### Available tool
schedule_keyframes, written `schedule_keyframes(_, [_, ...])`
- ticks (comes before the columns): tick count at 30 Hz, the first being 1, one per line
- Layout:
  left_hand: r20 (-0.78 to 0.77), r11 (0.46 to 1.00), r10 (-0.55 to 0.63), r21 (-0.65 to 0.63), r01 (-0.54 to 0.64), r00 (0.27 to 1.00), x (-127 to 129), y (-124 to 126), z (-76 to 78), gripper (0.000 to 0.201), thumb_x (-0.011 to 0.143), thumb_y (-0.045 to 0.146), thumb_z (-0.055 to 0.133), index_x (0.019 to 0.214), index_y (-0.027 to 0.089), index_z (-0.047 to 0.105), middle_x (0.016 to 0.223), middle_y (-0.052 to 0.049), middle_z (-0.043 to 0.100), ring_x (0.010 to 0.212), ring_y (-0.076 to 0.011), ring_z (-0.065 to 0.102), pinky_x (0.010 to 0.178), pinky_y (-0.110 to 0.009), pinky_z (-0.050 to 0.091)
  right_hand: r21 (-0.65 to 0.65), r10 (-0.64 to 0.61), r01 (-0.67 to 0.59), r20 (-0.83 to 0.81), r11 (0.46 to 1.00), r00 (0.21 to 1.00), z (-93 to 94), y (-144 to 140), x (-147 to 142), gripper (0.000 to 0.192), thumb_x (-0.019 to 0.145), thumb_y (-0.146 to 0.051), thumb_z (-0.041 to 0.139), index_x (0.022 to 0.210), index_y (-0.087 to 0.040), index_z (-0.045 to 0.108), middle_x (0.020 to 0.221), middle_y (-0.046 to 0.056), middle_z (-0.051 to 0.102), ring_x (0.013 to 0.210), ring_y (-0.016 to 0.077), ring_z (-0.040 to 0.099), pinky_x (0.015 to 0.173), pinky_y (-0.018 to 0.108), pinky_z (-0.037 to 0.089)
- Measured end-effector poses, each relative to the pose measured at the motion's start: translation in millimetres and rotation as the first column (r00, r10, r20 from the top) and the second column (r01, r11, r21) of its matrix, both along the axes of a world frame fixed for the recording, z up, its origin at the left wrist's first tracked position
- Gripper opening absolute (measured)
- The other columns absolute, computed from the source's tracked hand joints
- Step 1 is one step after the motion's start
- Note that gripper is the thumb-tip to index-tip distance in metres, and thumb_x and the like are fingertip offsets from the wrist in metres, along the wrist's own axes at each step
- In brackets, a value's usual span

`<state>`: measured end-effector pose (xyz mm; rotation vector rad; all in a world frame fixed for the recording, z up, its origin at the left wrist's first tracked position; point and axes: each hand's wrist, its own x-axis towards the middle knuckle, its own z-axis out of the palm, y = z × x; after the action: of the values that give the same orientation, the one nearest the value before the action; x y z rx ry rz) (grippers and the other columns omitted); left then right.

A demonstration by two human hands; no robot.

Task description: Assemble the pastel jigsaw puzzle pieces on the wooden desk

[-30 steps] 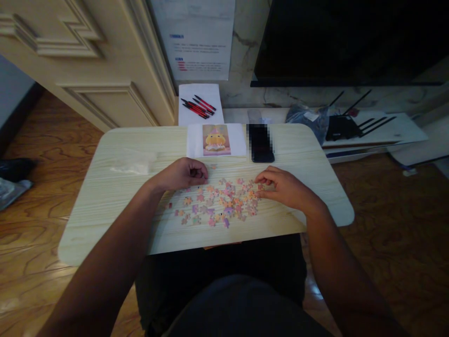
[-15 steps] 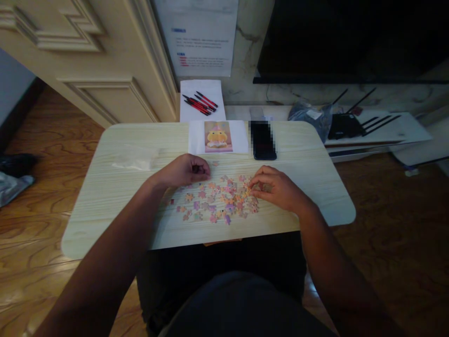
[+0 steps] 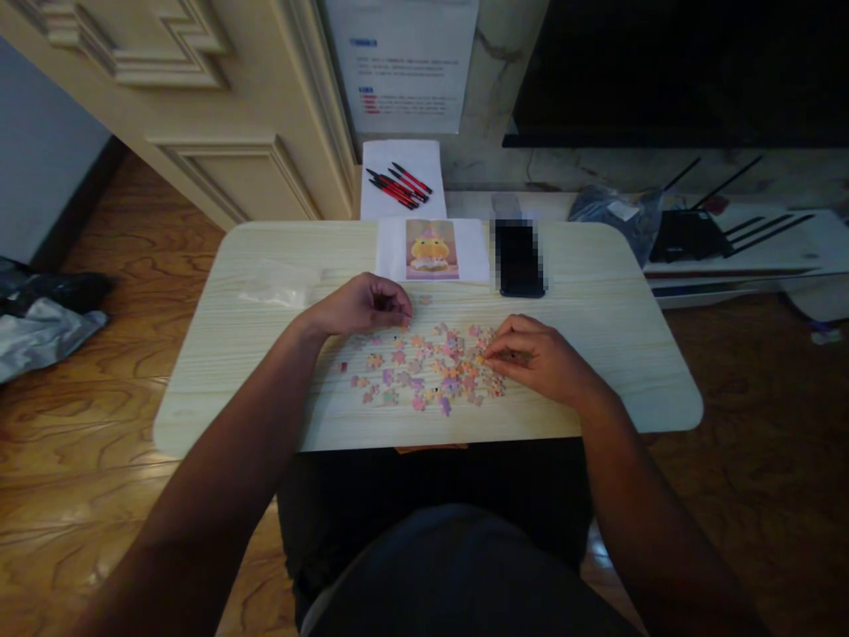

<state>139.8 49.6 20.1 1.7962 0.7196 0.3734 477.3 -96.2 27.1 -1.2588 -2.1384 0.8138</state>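
Small pastel jigsaw puzzle pieces lie loose in a patch at the middle of the pale wooden table. At the patch's far left edge, my left hand is closed, with a small orange puzzle piece at its fingertips. My right hand pinches at the right side of the pieces; thumb and forefinger meet on a yellowish one. A single piece lies apart, beyond the others. Behind them, a printed picture of a yellow cartoon figure rests on white paper.
A dark phone lies at the back right of the table, and a clear plastic bag at the back left. Several red and black pens sit on white paper behind the table. A black router stands on the shelf at right.
The view has shifted, so the whole scene sits farther right. My left fingers have drawn together, and an orange piece now shows at their tips. My right fingers have closed into a pinch.
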Motion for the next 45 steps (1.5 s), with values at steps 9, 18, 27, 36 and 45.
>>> schedule_keyframes(9, [-0.082, 0.990, 0.003, 0.142, 0.009, 0.997, -10, 5, 7.6, 0.014, 0.086, 0.027, 0.082, 0.094, 0.016, 0.080, 0.077, -0.002, 0.074, 0.066, -0.0131, 0.063, 0.063, -0.024, 0.049, 0.057, 0.081, -0.087, 0.091, 0.995, 0.993, 7.9, -16, -31, 0.008, 0.104, -0.023, 0.078, 0.106, -0.025, 0.085, 0.100, 0.005, 0.078, 0.098, 0.0236, 0.071, 0.092, 0.040, 0.051])
schedule_keyframes(18, [-0.118, 0.901, 0.132, 0.428, -0.070, 0.984, -24, -43, 30.5, 0.007, 0.092, 0.019, 0.073, 0.091, 0.017, 0.080, 0.083, -0.003, 0.076, 0.071, -0.0143, 0.065, 0.068, -0.026, 0.051, 0.034, 0.155, -0.164, 0.184, 0.986, 0.971, 4.2, -24, -69, 0.007, 0.106, -0.024, 0.076, 0.109, -0.022, 0.082, 0.107, 0.007, 0.078, 0.106, 0.0258, 0.072, 0.101, 0.044, 0.049])
schedule_keyframes(27, [-0.044, 0.876, 0.231, 0.444, -0.188, 0.972, -13, -137, 21.1, 0.005, 0.099, 0.016, 0.073, 0.098, 0.019, 0.077, 0.091, -0.004, 0.072, 0.081, -0.0167, 0.067, 0.072, -0.027, 0.051, -0.036, 0.119, -0.114, 0.334, 0.993, 0.935, 15.0, -24, -82, 0.010, 0.100, -0.021, 0.082, 0.109, -0.020, 0.076, 0.111, 0.009, 0.076, 0.110, 0.0282, 0.070, 0.101, 0.043, 0.050])
schedule_keyframes(36, [-0.052, 0.830, 0.341, 0.485, -0.275, 0.939, 17, -178, -1.3, 0.008, 0.102, 0.021, 0.074, 0.109, 0.021, 0.077, 0.098, -0.009, 0.073, 0.089, -0.0234, 0.071, 0.080, -0.035, 0.059, -0.101, 0.102, -0.073, 0.321, 0.992, 0.942, 16.8, -24, -86, 0.015, 0.099, -0.018, 0.081, 0.096, -0.023, 0.068, 0.103, 0.006, 0.073, 0.102, 0.0263, 0.069, 0.095, 0.041, 0.051])
schedule_keyframes(45, [-0.150, 0.810, 0.361, 0.539, -0.230, 0.920, 25, -181, -5.6, 0.007, 0.102, 0.020, 0.073, 0.099, 0.016, 0.077, 0.092, -0.010, 0.070, 0.085, -0.0247, 0.068, 0.077, -0.037, 0.057, -0.142, 0.072, -0.032, 0.285, 0.989, 0.956, 16.4, -23, -87, 0.019, 0.098, -0.014, 0.080, 0.091, -0.023, 0.065, 0.099, 0.004, 0.072, 0.098, 0.0244, 0.068, 0.091, 0.039, 0.049])
